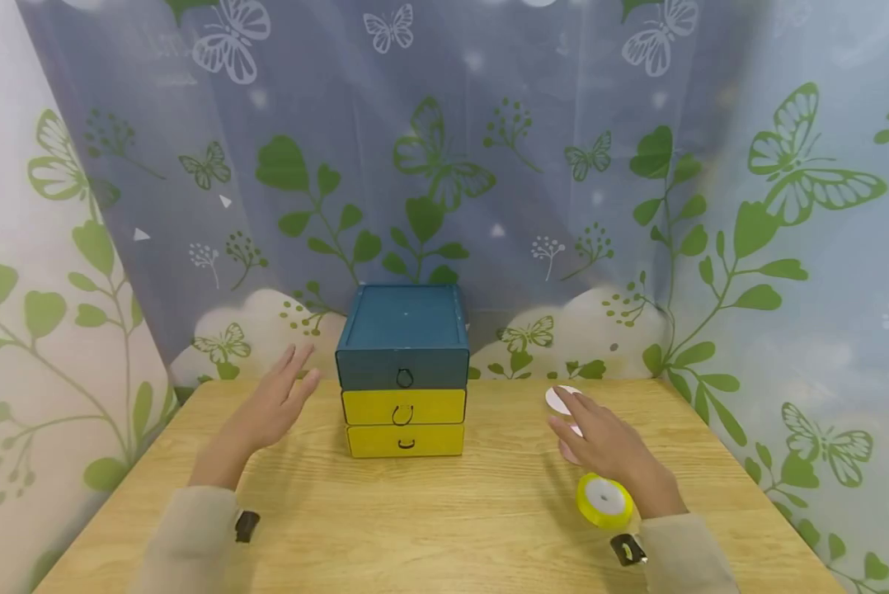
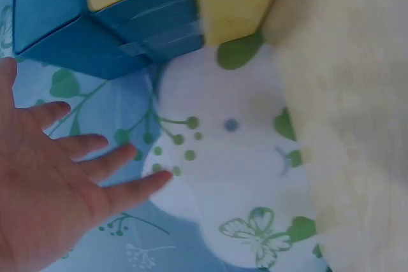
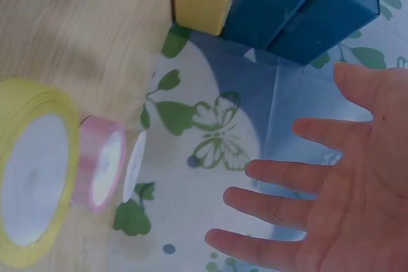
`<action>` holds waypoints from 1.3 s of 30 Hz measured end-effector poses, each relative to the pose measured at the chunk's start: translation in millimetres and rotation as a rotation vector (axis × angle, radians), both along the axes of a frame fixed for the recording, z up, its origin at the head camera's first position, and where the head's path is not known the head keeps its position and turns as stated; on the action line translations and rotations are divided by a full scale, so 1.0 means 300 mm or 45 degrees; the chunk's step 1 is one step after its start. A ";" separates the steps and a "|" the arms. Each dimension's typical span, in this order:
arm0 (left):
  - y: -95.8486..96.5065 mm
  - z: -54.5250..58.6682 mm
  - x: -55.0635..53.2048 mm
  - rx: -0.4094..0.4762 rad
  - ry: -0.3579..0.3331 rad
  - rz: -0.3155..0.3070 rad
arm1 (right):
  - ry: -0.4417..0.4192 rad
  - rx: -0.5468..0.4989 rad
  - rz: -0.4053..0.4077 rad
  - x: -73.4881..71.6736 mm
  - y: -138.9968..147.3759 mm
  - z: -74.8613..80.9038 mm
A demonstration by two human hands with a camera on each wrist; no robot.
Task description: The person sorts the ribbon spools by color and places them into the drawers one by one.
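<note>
A small drawer box [image 1: 406, 367] with a blue top section and two yellow drawers below stands at the middle of the table. Each drawer front carries a dark ring pull. Left of it, my left hand [image 1: 270, 404] is held in the air with straight fingers, touching nothing. On the other side my right hand [image 1: 611, 445] hovers, fingers spread and holding nothing. Beneath and beside it lie a yellow ribbon roll [image 1: 604, 500], a pink ribbon roll [image 3: 99, 164] and a white disc [image 3: 134, 167]. In the head view the right hand partly hides the pink roll and the disc.
The wooden table [image 1: 415, 528] runs back to a hanging cloth [image 1: 519, 206] printed with butterflies and leaves, which also closes in both sides. The drawer box stands near the table's back edge. A dark wrist strap piece [image 1: 247, 526] shows at the left sleeve.
</note>
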State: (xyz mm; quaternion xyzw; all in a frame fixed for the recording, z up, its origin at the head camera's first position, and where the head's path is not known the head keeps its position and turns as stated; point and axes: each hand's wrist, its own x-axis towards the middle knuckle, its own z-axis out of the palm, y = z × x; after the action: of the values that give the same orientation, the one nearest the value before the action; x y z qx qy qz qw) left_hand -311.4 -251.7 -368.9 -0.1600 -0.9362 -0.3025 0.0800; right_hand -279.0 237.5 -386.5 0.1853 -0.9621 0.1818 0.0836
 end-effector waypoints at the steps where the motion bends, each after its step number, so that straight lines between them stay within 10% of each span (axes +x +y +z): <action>1: 0.001 0.020 -0.010 0.042 -0.012 -0.028 | 0.014 -0.015 0.017 0.000 -0.004 0.005; 15: 0.021 0.188 -0.146 0.304 -0.132 -0.202 | -0.004 -0.354 0.101 -0.007 -0.100 0.043; 24: 0.051 0.214 -0.201 0.258 -0.200 -0.199 | -0.039 -0.459 0.110 -0.016 -0.185 0.078; 39: 0.036 0.213 -0.269 0.501 -0.407 -0.327 | -0.067 -0.458 0.174 -0.021 -0.303 0.111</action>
State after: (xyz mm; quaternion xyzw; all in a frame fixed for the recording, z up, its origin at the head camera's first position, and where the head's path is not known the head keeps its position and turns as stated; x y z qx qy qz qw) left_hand -392.3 -240.9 -305.1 -0.2089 -0.8325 -0.5072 -0.0780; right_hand -285.2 146.7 -353.2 0.2273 -0.9011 0.3609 0.0778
